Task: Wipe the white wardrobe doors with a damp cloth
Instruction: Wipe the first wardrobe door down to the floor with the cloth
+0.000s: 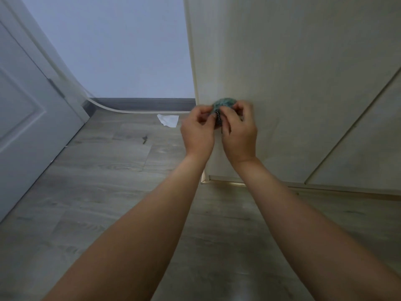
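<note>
The white wardrobe door point(293, 72) is rising tall on the right, its long axis running floor to ceiling. Both arms are reaching toward its lower left edge. The left hand point(198, 132) and right hand point(238, 135) are each pinching the bunched teal cloth point(224, 103), which is sitting between the fingertips, close against the panel. The right hand appears slightly nearer the door.

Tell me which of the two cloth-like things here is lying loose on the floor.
The white piece by the grey skirting board lies loose on the floor. The other, a bunched teal cloth, is pinched by the left hand and right hand at the wardrobe door.
</note>
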### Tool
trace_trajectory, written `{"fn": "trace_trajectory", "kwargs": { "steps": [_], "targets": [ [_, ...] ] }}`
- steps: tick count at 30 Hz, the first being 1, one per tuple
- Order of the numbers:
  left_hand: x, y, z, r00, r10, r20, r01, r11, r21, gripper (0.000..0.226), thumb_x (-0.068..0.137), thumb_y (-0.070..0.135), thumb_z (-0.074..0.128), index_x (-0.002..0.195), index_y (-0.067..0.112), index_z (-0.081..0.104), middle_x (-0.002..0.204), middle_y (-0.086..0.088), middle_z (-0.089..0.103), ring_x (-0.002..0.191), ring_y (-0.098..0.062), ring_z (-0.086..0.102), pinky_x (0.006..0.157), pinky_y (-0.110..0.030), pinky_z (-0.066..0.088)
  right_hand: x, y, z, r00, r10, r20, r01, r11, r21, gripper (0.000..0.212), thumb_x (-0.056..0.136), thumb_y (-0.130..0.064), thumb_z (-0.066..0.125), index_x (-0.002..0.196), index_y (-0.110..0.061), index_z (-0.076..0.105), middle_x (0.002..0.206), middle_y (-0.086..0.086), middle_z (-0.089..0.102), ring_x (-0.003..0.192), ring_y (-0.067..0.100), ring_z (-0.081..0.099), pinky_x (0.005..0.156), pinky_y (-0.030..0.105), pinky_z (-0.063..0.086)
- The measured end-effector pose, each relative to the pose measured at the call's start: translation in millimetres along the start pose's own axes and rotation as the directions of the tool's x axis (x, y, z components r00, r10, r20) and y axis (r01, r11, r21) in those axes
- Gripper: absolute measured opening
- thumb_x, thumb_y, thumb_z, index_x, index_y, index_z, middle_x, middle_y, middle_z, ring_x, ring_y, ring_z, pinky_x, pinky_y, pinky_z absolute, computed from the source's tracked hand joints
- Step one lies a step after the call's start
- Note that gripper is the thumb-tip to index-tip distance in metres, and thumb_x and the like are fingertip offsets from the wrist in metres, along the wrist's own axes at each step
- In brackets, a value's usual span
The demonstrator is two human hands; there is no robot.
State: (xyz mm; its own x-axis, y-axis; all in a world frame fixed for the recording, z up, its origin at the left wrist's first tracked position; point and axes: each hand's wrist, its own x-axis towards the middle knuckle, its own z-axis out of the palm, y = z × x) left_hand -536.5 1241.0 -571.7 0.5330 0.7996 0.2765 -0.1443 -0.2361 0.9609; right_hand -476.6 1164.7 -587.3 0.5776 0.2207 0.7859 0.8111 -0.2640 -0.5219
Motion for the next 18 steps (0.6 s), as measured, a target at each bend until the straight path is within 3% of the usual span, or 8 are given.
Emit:
{"fn": "trace_trajectory", "kwargs": {
  "steps": [3, 6, 8, 10, 12, 13, 16, 18],
  "targets": [
    [-12.0, -31.8, 5.4, 0.99, -0.137, -0.032, 0.14, 0.978, 0.156, 0.027, 0.083, 0.006, 0.069, 0.075, 0.032, 0.068, 0.077, 0.003, 0.072, 0.077, -0.019, 0.072, 0.076, -0.044, 0.061, -34.2, 23.4, 8.3, 0.996, -0.018, 0.092, 0.027, 0.995, -0.097, 0.013, 0.088, -0.001, 0.063, 0.101, -0.002, 0.067, 0.099, 0.012, 0.06, 0.082, 0.021, 0.058, 0.07, 0.022, 0.048],
    [-22.7, -65.4, 4.1, 0.949, -0.314, -0.001, 0.309, 0.934, 0.178, 0.025, 0.084, 0.0, 0.065, 0.08, 0.024, 0.071, 0.078, -0.003, 0.073, 0.078, -0.024, 0.072, 0.076, -0.047, 0.061, -63.3, 35.3, 10.9, 0.976, 0.1, 0.194, -0.078, 0.99, -0.116, 0.015, 0.083, 0.003, 0.065, 0.096, -0.003, 0.068, 0.096, 0.013, 0.06, 0.077, 0.027, 0.06, 0.063, 0.04, 0.055],
    [-29.0, -57.7, 9.3, 0.977, -0.215, -0.012, 0.212, 0.949, 0.233, 0.02, 0.085, 0.001, 0.065, 0.086, 0.019, 0.071, 0.077, 0.003, 0.071, 0.076, -0.013, 0.07, 0.076, -0.038, 0.06, -57.3, 29.3, 3.5, 0.98, 0.11, 0.164, -0.101, 0.993, -0.06, 0.016, 0.083, 0.003, 0.066, 0.098, -0.003, 0.069, 0.097, 0.012, 0.059, 0.081, 0.023, 0.059, 0.068, 0.037, 0.054],
    [-25.5, -28.7, 17.9, 0.999, -0.012, -0.033, 0.02, 0.968, 0.249, 0.016, 0.086, 0.003, 0.065, 0.088, 0.017, 0.072, 0.075, 0.014, 0.066, 0.072, 0.003, 0.063, 0.072, -0.022, 0.053, -31.9, 19.4, -8.5, 0.997, 0.073, 0.04, -0.072, 0.997, -0.016, 0.017, 0.083, 0.002, 0.068, 0.099, -0.002, 0.071, 0.099, 0.015, 0.059, 0.086, 0.019, 0.056, 0.075, 0.022, 0.05],
    [-16.2, -1.2, 29.2, 0.989, 0.14, -0.048, -0.129, 0.976, 0.175, 0.013, 0.086, 0.003, 0.067, 0.092, 0.013, 0.073, 0.078, 0.014, 0.068, 0.074, 0.004, 0.063, 0.073, -0.018, 0.052, 0.6, 14.8, -20.7, 0.994, 0.002, -0.112, -0.003, 1.0, -0.005, 0.018, 0.082, 0.002, 0.069, 0.1, 0.0, 0.072, 0.101, 0.018, 0.059, 0.092, 0.018, 0.054, 0.083, 0.01, 0.042],
    [-12.7, 6.5, 33.6, 0.983, 0.172, -0.062, -0.162, 0.978, 0.133, 0.013, 0.087, 0.004, 0.067, 0.094, 0.013, 0.073, 0.08, 0.011, 0.07, 0.077, 0.001, 0.065, 0.075, -0.021, 0.054, 11.0, 16.2, -24.7, 0.988, -0.04, -0.15, 0.039, 0.999, -0.01, 0.018, 0.083, 0.002, 0.069, 0.101, 0.001, 0.073, 0.101, 0.02, 0.059, 0.092, 0.019, 0.055, 0.085, 0.01, 0.042],
    [-19.8, -8.7, 42.8, 0.991, 0.124, -0.049, -0.118, 0.987, 0.113, 0.014, 0.086, 0.006, 0.068, 0.092, 0.015, 0.075, 0.082, 0.007, 0.073, 0.079, -0.009, 0.069, 0.075, -0.031, 0.058, -2.7, 33.1, -21.2, 0.993, -0.037, -0.111, 0.033, 0.999, -0.04, 0.01, 0.087, 0.0, 0.067, 0.095, 0.002, 0.072, 0.096, 0.018, 0.059, 0.084, 0.023, 0.057, 0.074, 0.024, 0.049],
    [-30.6, -43.4, 43.5, 0.998, -0.06, -0.002, 0.059, 0.976, 0.21, 0.01, 0.082, 0.009, 0.07, 0.086, 0.015, 0.077, 0.078, 0.007, 0.073, 0.075, -0.01, 0.069, 0.074, -0.033, 0.059, -36.7, 49.4, -16.5, 0.995, 0.099, -0.005, -0.1, 0.994, -0.042, 0.004, 0.087, 0.0, 0.067, 0.086, 0.001, 0.07, 0.091, 0.014, 0.057, 0.076, 0.02, 0.054, 0.068, 0.032, 0.05]
  ]
}}
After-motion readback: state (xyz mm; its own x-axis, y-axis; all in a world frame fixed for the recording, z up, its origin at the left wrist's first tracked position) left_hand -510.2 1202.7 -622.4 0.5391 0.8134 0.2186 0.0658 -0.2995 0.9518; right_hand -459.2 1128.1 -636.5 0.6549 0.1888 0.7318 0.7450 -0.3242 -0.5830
